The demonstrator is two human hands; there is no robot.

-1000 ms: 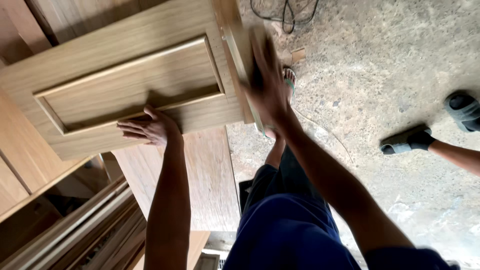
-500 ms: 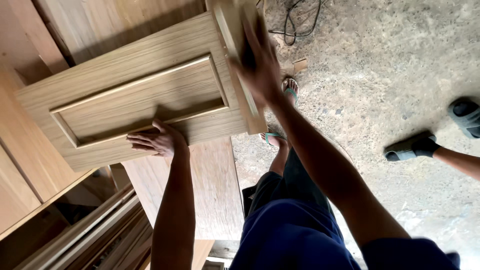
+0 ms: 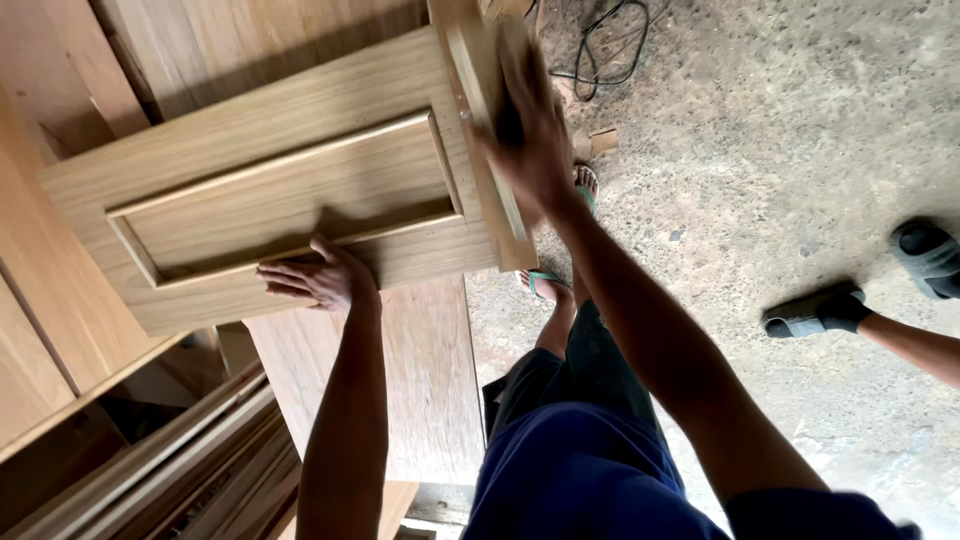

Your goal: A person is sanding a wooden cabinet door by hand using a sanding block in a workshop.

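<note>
**Panel door on tabletop, both hands engaged**

Panel door (image 3: pixel 290 190), light wood veneer with a recessed centre field, lies flat on a wooden tabletop (image 3: pixel 420 380), one corner overhanging the edge toward the floor. Left hand (image 3: pixel 320 278) rests flat on the lower rail, fingers spread wide, pressing down and gripping nothing. Right hand (image 3: pixel 535 150) is at the door's right edge, over a narrow wooden strip (image 3: pixel 490 120) that runs along that side; motion blur hides the fingers, so I cannot tell whether it grips the strip or only pushes against it.

Surroundings: more boards (image 3: pixel 150 470) stacked at lower left, a black cable (image 3: pixel 600 50) coiled on the concrete floor (image 3: pixel 800 150), the person's sandalled feet (image 3: pixel 560 280) below the edge, another person's feet in dark slippers (image 3: pixel 870 285) at right.

Risk, as judged: the only hold-down is one flat palm. A hard sideways push at the edge could slide or pivot the door off the overhang. Veneer may chip at the corner.
</note>
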